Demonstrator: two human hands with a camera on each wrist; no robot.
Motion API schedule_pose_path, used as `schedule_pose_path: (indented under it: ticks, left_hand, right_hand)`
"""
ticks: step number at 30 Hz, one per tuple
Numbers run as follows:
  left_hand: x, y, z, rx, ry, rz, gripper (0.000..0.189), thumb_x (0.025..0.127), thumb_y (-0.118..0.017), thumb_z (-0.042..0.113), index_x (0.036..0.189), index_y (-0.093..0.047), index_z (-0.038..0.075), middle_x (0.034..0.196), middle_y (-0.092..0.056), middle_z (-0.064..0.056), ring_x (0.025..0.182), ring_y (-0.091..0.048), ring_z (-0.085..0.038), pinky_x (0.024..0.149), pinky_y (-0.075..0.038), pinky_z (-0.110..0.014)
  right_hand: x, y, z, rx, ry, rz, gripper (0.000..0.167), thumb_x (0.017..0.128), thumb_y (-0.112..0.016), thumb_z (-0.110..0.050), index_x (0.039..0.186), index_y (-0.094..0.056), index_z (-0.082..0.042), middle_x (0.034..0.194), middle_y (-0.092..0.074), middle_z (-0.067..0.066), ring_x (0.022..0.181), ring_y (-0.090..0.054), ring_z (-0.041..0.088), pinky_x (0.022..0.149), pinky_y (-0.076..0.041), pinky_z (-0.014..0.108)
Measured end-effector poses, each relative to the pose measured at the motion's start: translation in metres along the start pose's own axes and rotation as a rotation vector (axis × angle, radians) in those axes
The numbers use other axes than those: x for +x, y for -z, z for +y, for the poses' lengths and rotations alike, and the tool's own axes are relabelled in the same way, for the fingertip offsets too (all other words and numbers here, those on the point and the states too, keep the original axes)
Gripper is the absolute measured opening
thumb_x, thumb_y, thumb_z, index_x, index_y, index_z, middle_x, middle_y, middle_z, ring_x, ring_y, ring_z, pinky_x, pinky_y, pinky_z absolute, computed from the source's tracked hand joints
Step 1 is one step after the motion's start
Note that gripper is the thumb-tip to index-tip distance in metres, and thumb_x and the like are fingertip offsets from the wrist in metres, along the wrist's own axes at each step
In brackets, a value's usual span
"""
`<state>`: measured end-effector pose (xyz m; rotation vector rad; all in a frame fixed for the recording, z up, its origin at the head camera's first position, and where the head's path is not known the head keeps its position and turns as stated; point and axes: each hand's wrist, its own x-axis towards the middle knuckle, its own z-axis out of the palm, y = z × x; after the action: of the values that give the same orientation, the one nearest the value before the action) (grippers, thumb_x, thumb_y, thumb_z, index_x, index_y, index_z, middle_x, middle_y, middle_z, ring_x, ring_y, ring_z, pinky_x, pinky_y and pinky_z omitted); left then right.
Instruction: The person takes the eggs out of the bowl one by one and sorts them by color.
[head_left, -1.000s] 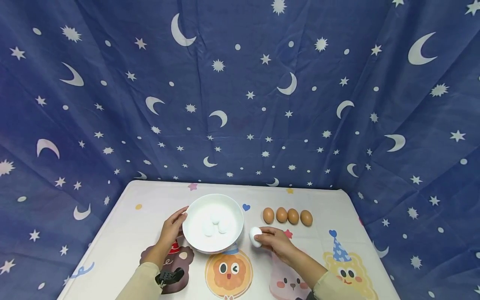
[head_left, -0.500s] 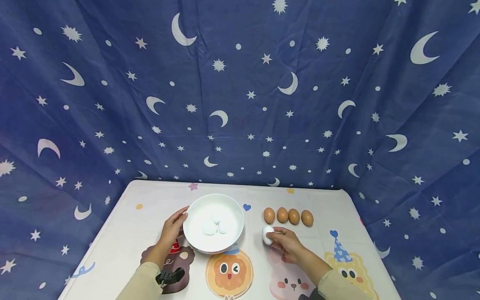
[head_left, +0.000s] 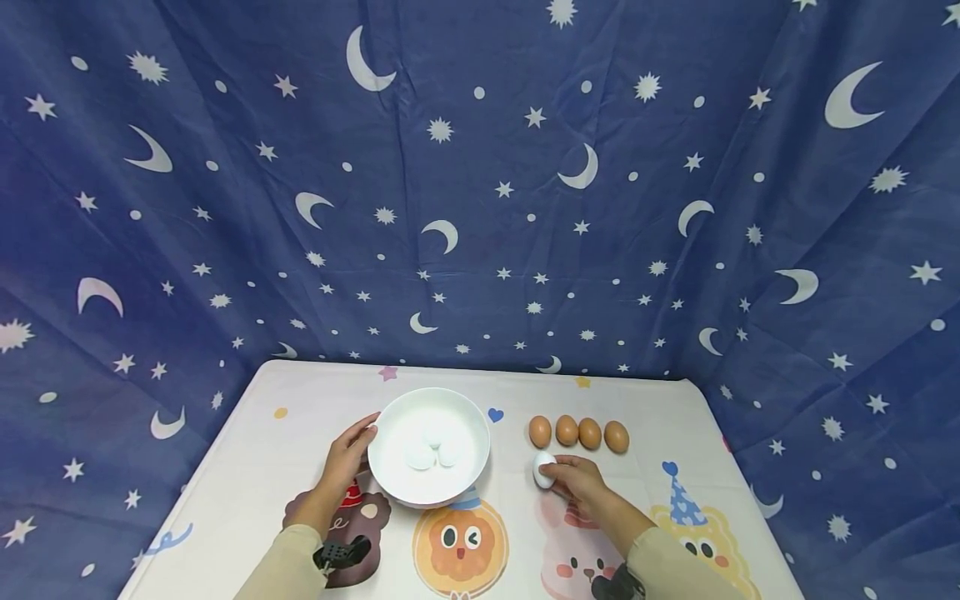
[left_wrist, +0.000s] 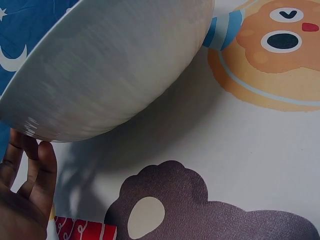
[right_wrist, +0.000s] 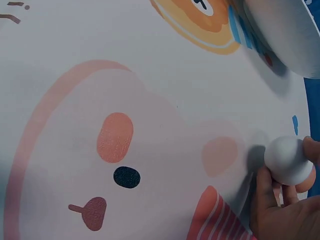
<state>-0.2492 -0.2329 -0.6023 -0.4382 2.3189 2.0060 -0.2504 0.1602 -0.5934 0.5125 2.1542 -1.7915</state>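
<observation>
A large white bowl (head_left: 393, 423) stands left of centre on the table. Inside it lie three white eggs (head_left: 421, 457), pale against the bright interior. My left hand (head_left: 345, 462) rests at the bowl's left side, and in the left wrist view its fingertips (left_wrist: 47, 150) touch the outer wall just below the rim. To the right of the bowl, my right hand (head_left: 581, 482) pinches a white egg (head_left: 543, 471) between thumb and fingers, close over the table. The right wrist view also shows this egg (right_wrist: 287, 161), with the thumb on its far side.
Several brown eggs (head_left: 567, 431) form a row just behind my right hand. The tabletop (head_left: 315, 400) has a white cover printed with cartoon figures. A blue curtain (head_left: 480, 308) with moons and stars hangs directly behind its back edge.
My right hand has moved to the right, away from the bowl, carrying the white egg to just in front of the brown eggs' row. The left hand and bowl stay in place.
</observation>
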Motion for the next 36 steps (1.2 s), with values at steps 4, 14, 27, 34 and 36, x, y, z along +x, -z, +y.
schedule_pose_path:
  ticks: [4, 14, 27, 34, 36]
  left_hand:
    - [0.0002, -0.0007, 0.0002, -0.008, 0.002, 0.002, 0.049, 0.101, -0.054, 0.041, 0.144, -0.051, 0.018, 0.135, -0.055, -0.016, 0.103, -0.065, -0.02, 0.084, -0.058, -0.034]
    - [0.0012, -0.0006, -0.0007, -0.025, 0.003, -0.005, 0.051, 0.1, -0.054, 0.042, 0.144, -0.051, 0.018, 0.134, -0.055, -0.015, 0.1, -0.065, -0.018, 0.084, -0.057, -0.034]
    - [-0.0012, 0.0002, 0.0018, -0.018, 0.017, -0.019, 0.051, 0.101, -0.052, 0.043, 0.146, -0.049, 0.019, 0.136, -0.053, -0.015, 0.103, -0.064, -0.017, 0.086, -0.057, -0.035]
    - [-0.0018, -0.0002, 0.0021, -0.011, 0.012, -0.007, 0.05, 0.101, -0.052, 0.044, 0.145, -0.05, 0.02, 0.135, -0.054, -0.015, 0.102, -0.065, -0.018, 0.085, -0.057, -0.034]
    - [-0.0018, -0.0001, 0.0018, -0.006, 0.012, -0.008, 0.051, 0.101, -0.052, 0.044, 0.145, -0.05, 0.02, 0.135, -0.054, -0.015, 0.105, -0.065, -0.02, 0.087, -0.057, -0.035]
  right_hand:
    - [0.0027, -0.0015, -0.0004, -0.043, 0.009, 0.033, 0.037, 0.077, -0.08, -0.011, 0.108, -0.067, 0.005, 0.093, -0.075, 0.011, 0.083, -0.072, 0.017, 0.07, -0.049, 0.025]
    - [0.0033, -0.0034, -0.0006, -0.156, 0.022, 0.085, 0.037, 0.076, -0.083, -0.015, 0.102, -0.066, 0.004, 0.088, -0.07, 0.009, 0.074, -0.065, 0.014, 0.067, -0.05, 0.025]
    - [0.0082, -0.0052, 0.0054, -0.224, 0.048, 0.109, 0.042, 0.076, -0.084, -0.022, 0.104, -0.066, 0.004, 0.095, -0.069, 0.012, 0.078, -0.063, 0.016, 0.068, -0.05, 0.027]
    - [0.0057, -0.0057, 0.0032, -0.203, 0.046, 0.097, 0.044, 0.076, -0.084, -0.021, 0.106, -0.065, 0.006, 0.098, -0.068, 0.013, 0.08, -0.065, 0.016, 0.074, -0.054, 0.029]
    - [0.0046, -0.0054, 0.0018, -0.206, 0.041, 0.099, 0.045, 0.076, -0.084, -0.022, 0.106, -0.065, 0.006, 0.098, -0.067, 0.013, 0.081, -0.064, 0.017, 0.074, -0.054, 0.03]
